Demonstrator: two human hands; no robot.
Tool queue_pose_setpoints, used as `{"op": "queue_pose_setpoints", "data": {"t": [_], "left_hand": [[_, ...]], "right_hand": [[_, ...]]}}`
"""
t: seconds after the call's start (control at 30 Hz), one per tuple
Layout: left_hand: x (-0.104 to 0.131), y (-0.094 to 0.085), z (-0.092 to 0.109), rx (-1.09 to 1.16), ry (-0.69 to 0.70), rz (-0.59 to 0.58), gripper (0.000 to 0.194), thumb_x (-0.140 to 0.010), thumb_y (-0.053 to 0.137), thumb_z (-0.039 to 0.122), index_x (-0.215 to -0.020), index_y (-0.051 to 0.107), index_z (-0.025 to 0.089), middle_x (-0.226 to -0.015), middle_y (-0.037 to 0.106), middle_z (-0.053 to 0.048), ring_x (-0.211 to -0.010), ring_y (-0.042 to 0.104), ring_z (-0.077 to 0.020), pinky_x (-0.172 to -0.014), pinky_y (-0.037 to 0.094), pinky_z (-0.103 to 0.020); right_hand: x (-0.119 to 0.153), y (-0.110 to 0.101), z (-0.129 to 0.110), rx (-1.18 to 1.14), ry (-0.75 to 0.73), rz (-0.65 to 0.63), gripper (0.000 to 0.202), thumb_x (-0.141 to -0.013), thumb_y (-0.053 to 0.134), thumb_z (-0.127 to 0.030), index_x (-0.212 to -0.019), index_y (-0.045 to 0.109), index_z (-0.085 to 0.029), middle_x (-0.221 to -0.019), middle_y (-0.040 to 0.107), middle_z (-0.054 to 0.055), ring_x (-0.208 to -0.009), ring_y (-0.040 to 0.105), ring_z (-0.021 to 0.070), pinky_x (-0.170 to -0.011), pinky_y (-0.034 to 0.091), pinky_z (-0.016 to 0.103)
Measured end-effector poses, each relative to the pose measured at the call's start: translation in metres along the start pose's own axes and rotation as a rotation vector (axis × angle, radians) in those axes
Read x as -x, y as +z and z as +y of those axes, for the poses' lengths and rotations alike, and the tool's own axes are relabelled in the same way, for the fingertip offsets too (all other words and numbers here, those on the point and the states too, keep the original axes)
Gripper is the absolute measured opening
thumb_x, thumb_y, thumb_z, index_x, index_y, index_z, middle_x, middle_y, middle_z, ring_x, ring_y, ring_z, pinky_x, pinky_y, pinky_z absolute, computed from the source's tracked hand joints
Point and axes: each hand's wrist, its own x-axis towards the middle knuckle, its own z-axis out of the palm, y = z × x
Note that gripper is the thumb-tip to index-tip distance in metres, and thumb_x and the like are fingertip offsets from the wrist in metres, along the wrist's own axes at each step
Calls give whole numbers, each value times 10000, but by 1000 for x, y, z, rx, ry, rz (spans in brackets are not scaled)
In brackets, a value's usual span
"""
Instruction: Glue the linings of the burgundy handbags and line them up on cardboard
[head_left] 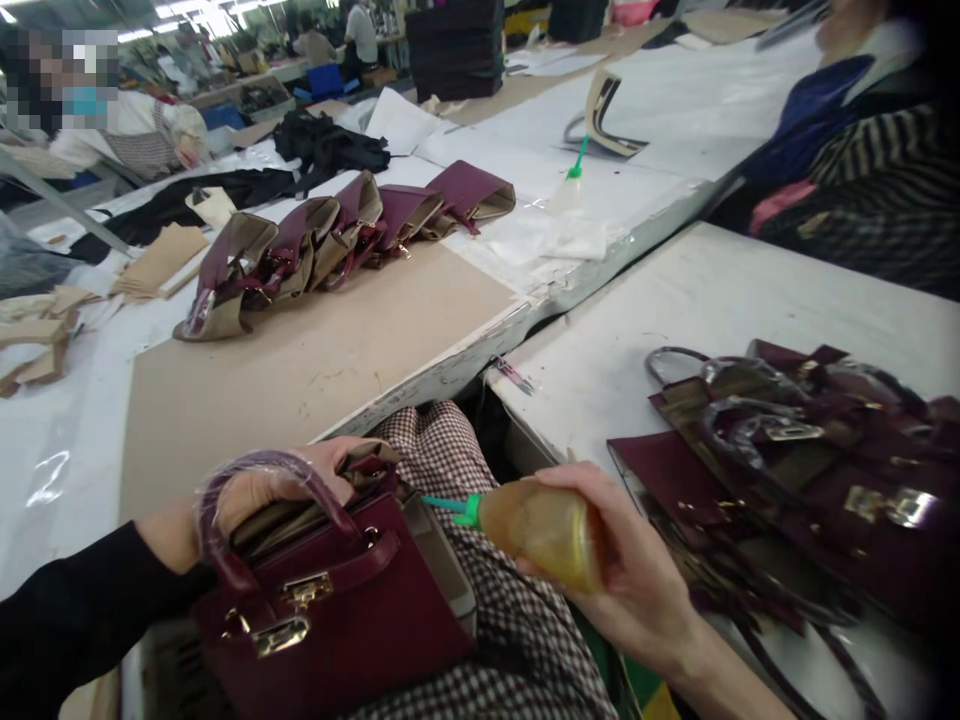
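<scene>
A small burgundy handbag [337, 600] with gold clasps rests on my lap over checked fabric. My left hand [262, 490] reaches inside its open top and holds it, under the plastic-wrapped handle. My right hand [637, 570] grips a squeeze bottle of amber glue [544, 530]. The bottle's green nozzle points left at the bag's side edge, close to it; whether the tip touches is unclear.
Several half-made burgundy bags [337, 240] lie in a row on the brown board across the table. A pile of burgundy bag parts [810, 470] lies on the white table at right. Another glue bottle [568, 190] stands farther back. Other people sit at far left and upper right.
</scene>
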Motion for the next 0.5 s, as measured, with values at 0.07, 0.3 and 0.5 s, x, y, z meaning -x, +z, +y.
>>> {"op": "queue_pose_setpoints", "data": {"t": [0.07, 0.3, 0.5], "left_hand": [[0, 2, 2, 17, 10, -4, 602, -612, 790, 183, -1200, 669, 139, -1131, 729, -114, -1020, 667, -295, -890, 547, -337], [1, 14, 13, -48, -43, 29, 671, -566, 803, 185, -1223, 671, 147, -1147, 728, -78, -1014, 656, -284, -901, 519, -318], [3, 6, 5, -119, 2, 26, 710, -632, 767, 257, -1315, 608, 142, -1214, 698, -90, -1086, 636, -314, -969, 503, -367]], "right_hand": [[-3, 0, 2, -2, -16, -22, 541, -887, 803, -322, -1337, 504, -305, -1142, 600, 54, -979, 605, 259, -828, 553, 335], [-1, -5, 3, 4, -23, -38, 557, -887, 804, -342, -1347, 494, -304, -1144, 600, 69, -982, 604, 276, -804, 556, 358], [4, -7, 4, 4, 2, -130, 605, -857, 773, -165, -1365, 479, -313, -1146, 590, 51, -999, 597, 257, -855, 531, 350]]}}
